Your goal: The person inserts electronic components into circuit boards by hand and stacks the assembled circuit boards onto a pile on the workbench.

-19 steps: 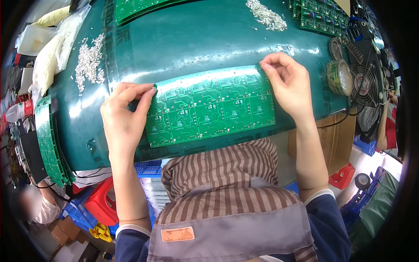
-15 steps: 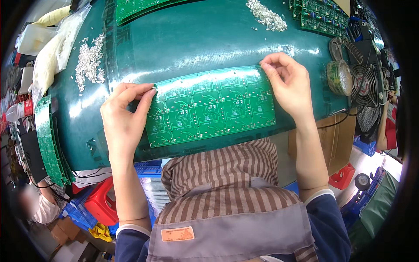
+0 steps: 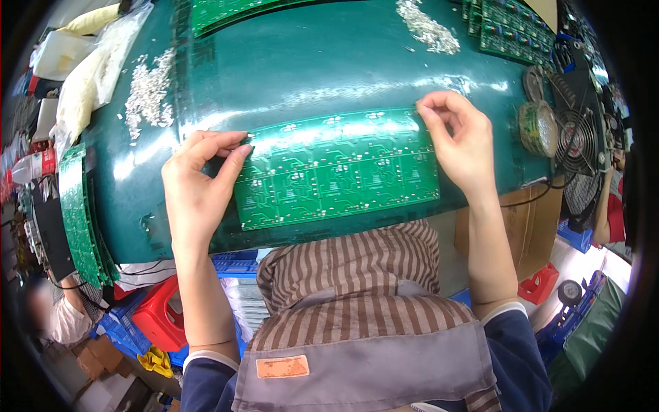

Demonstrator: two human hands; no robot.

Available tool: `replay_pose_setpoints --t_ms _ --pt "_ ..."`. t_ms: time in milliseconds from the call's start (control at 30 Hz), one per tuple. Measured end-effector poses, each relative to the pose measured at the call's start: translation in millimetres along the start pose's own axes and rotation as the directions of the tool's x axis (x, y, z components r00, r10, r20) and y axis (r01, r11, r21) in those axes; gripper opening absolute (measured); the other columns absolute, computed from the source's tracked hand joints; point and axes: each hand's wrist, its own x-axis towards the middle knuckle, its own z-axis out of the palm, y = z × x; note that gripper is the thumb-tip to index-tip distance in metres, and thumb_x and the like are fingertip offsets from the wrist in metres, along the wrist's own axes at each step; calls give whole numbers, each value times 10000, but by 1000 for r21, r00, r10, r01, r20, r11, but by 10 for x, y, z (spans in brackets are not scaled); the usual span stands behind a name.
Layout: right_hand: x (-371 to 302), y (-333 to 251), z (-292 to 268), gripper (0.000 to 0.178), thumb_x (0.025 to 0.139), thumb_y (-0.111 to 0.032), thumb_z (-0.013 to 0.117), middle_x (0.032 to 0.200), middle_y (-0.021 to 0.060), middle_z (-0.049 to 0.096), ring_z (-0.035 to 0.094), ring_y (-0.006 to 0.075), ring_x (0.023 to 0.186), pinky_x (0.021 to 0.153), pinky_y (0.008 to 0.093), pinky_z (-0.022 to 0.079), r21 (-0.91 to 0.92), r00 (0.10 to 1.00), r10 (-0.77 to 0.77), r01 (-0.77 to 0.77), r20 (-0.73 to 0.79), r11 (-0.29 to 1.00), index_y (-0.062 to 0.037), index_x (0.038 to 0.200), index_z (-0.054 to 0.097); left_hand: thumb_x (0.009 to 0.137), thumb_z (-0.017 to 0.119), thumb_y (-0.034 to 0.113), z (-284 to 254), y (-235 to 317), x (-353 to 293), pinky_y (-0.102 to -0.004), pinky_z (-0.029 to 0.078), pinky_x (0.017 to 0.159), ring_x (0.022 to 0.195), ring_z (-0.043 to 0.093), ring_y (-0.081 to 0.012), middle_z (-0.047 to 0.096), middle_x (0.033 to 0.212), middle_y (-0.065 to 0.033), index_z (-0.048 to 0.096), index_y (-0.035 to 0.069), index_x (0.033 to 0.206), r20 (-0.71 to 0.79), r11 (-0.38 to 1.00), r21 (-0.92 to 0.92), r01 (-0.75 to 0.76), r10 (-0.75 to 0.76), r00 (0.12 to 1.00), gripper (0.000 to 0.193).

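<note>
A wide green circuit board panel lies in front of me on the green table covering, its rows of boards dotted with small pads and light printed marks. At its far left corner, the thumb and forefinger of my left hand are pinched together on the edge. The thumb and fingers of my right hand close in the same way on the far right corner. Whether a tiny part also sits between the fingertips of either hand is too small to tell.
Loose small clear parts form a pile at the far left and another pile at the far right. Stacked green boards stand by the left edge. Populated boards, a tape roll and a fan are on the right.
The whole view has shifted slightly, with the table things a little to the right. Both hands stay at the panel's far corners, with their pinch unchanged.
</note>
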Motion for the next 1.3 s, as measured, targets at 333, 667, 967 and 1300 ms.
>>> replay_pose_setpoints --t_ms 333,667,967,1300 --pt "-69 47 -49 59 909 5 667 921 75 699 610 103 737 705 251 508 -74 997 -62 58 -44 996 39 955 679 855 743 133 -373 -543 172 -270 499 679 726 643 -102 731 810 -69 766 27 1030 -335 959 29 282 -257 906 205" --pt "-107 62 50 66 888 10 670 907 84 700 623 126 699 692 263 510 -71 987 -94 86 -127 994 19 952 688 845 760 128 -408 -670 366 -253 533 710 735 669 -100 738 802 -73 753 -10 944 -215 957 28 288 -276 937 169" --pt "-100 -9 144 58 871 6 685 904 86 694 620 150 668 675 275 514 -134 969 -179 157 -171 978 -10 927 689 917 665 96 -339 -479 235 -335 515 784 807 684 -210 709 839 -127 682 -18 969 -294 927 326 185 -86 952 126" --pt "-75 -53 53 52 852 17 700 935 91 714 636 165 697 683 281 524 -154 975 -199 182 -100 971 12 903 690 891 671 48 -139 -306 97 -385 510 773 833 662 -302 697 899 -119 724 15 959 -185 890 443 -103 203 962 93"
